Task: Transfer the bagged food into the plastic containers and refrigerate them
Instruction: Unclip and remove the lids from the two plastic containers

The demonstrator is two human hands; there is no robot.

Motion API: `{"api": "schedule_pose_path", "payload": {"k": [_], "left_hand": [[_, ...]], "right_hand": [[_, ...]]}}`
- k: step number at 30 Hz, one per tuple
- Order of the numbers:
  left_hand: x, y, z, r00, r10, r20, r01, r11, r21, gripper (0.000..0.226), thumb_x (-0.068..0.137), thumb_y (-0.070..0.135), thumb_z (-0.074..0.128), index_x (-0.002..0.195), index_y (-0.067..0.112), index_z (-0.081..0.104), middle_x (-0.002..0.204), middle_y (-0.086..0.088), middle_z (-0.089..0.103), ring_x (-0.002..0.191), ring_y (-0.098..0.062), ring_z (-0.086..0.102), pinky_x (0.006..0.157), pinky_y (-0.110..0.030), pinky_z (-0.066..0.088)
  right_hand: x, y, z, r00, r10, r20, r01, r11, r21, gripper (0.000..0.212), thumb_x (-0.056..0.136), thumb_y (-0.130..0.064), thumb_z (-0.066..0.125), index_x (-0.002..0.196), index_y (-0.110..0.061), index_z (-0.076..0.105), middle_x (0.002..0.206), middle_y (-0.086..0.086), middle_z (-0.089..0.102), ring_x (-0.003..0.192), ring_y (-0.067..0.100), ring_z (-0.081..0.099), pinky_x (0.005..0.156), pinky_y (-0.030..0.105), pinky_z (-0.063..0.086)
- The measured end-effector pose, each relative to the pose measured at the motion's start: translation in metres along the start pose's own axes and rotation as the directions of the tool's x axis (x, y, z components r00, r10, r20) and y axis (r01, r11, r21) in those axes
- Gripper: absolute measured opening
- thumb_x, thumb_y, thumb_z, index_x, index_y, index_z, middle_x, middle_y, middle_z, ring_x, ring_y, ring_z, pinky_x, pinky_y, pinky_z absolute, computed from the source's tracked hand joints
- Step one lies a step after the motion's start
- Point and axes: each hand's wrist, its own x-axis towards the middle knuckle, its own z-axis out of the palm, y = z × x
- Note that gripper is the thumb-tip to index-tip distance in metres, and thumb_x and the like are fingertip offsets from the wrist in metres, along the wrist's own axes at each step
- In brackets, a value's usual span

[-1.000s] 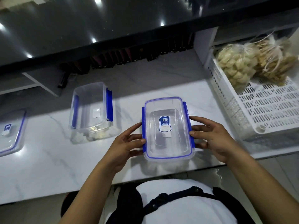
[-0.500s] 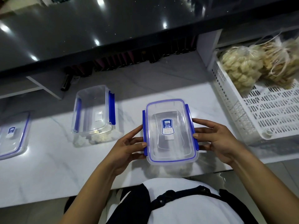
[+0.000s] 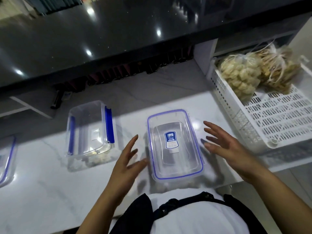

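Both hands have come off the lidded container since the earlier frame; they were pressing its blue side clips, now they sit spread just beside it. Left hand point(image 3: 125, 163) is open, fingers splayed, holding nothing, thumb tip close to the box's near-left corner, contact unclear from blur. Right hand point(image 3: 224, 146) is also open and empty, just right of the box, not touching it as far as I can tell.

Lidded container point(image 3: 174, 146) sits at the near edge of the bench point(image 3: 42, 191), centre, lid on, some pale food visible through the bottom. Its side clips look folded down, so I judge it sealed. Open container point(image 3: 90, 132) sits to the left, clips up, a little food inside. Its lid point(image 3: 6, 159) lies further left at the frame edge. Two tied bags of food point(image 3: 241, 76) sit in the white basket point(image 3: 278, 119) far right.

Handling judgement: closed box is stiff clear plastic, light with this little food, smooth and a bit slippery. Best grip is both long sides under the lid rim, kept level. Bags are soft and loose, so lift by the tied neck and support underneath.
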Motion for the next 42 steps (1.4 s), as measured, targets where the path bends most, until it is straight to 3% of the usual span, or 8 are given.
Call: {"api": "schedule_pose_path", "payload": {"k": [2,5,8,11,19,25,35,42], "left_hand": [[-0.005,0.003,0.001,0.983,0.117,0.144,-0.156,0.943,0.294,0.085,0.083,0.043,0.076,0.142,0.069,0.022,0.160,0.034,0.010,0.148,0.008,0.015,0.114,-0.028,0.028],[0.000,-0.002,0.016,0.937,0.147,0.316,-0.312,0.757,0.574,0.109,0.069,0.070,0.075,0.145,0.068,-0.003,0.155,0.034,-0.028,0.148,0.005,-0.018,0.119,-0.027,0.007],[0.013,-0.012,0.030,0.917,0.220,0.332,-0.389,0.670,0.632,0.119,0.057,0.090,0.061,0.148,0.061,-0.009,0.154,0.024,-0.040,0.148,-0.004,-0.027,0.123,-0.030,0.002],[0.019,-0.013,0.035,0.938,0.167,0.303,-0.331,0.685,0.649,0.122,0.059,0.083,0.071,0.146,0.064,-0.011,0.155,0.015,-0.042,0.149,-0.010,-0.029,0.125,-0.037,0.005],[0.060,0.006,0.045,0.970,0.135,0.204,-0.237,0.723,0.649,0.125,0.060,0.074,0.078,0.148,0.061,-0.009,0.155,0.014,-0.042,0.148,-0.011,-0.031,0.125,-0.045,-0.001],[0.102,0.027,0.061,0.984,0.127,0.125,-0.178,0.759,0.627,0.128,0.054,0.074,0.081,0.148,0.061,-0.006,0.161,0.008,-0.031,0.149,-0.015,-0.030,0.125,-0.041,-0.002],[0.138,0.044,0.058,0.972,0.131,0.196,-0.228,0.731,0.644,0.125,0.056,0.071,0.083,0.150,0.059,0.001,0.164,0.005,-0.026,0.152,-0.020,-0.020,0.125,-0.044,0.002],[0.119,0.037,0.053,0.955,0.245,0.165,-0.295,0.795,0.530,0.115,0.054,0.075,0.078,0.142,0.070,0.005,0.166,0.010,-0.016,0.154,-0.019,-0.013,0.125,-0.046,0.010]], "right_hand": [[-0.008,-0.001,0.005,0.987,-0.085,0.139,0.118,0.960,-0.255,0.086,0.076,-0.047,0.082,0.143,-0.061,0.030,0.153,-0.036,0.028,0.141,-0.014,0.024,0.113,0.018,0.026],[-0.009,0.008,0.020,0.965,-0.050,0.258,0.217,0.707,-0.673,0.102,0.066,-0.072,0.073,0.142,-0.070,0.006,0.160,-0.032,-0.009,0.147,-0.005,-0.016,0.120,0.028,0.006],[0.001,0.015,0.032,0.959,-0.079,0.274,0.262,0.624,-0.736,0.111,0.056,-0.086,0.064,0.141,-0.070,-0.005,0.154,-0.031,-0.028,0.146,0.001,-0.025,0.121,0.030,-0.002],[0.012,0.015,0.029,0.949,-0.056,0.310,0.289,0.547,-0.786,0.118,0.059,-0.080,0.071,0.140,-0.069,-0.014,0.156,-0.022,-0.034,0.144,0.003,-0.032,0.120,0.032,-0.005],[0.068,0.002,0.019,0.941,-0.090,0.326,0.318,0.564,-0.762,0.123,0.052,-0.076,0.072,0.143,-0.067,-0.011,0.162,-0.015,-0.023,0.151,0.012,-0.019,0.123,0.047,0.009],[0.106,-0.019,0.002,0.953,-0.052,0.299,0.275,0.565,-0.778,0.124,0.063,-0.053,0.087,0.143,-0.066,-0.007,0.163,-0.015,-0.019,0.151,0.011,-0.015,0.123,0.039,0.006],[0.126,-0.020,-0.007,0.969,-0.101,0.225,0.225,0.732,-0.643,0.122,0.060,-0.042,0.091,0.145,-0.067,0.007,0.164,-0.020,-0.013,0.152,0.009,0.002,0.122,0.039,0.022],[0.109,-0.030,-0.001,0.961,-0.196,0.193,0.275,0.713,-0.646,0.117,0.057,-0.050,0.091,0.147,-0.063,0.017,0.165,-0.018,0.001,0.152,0.008,0.004,0.122,0.045,0.022]]}}
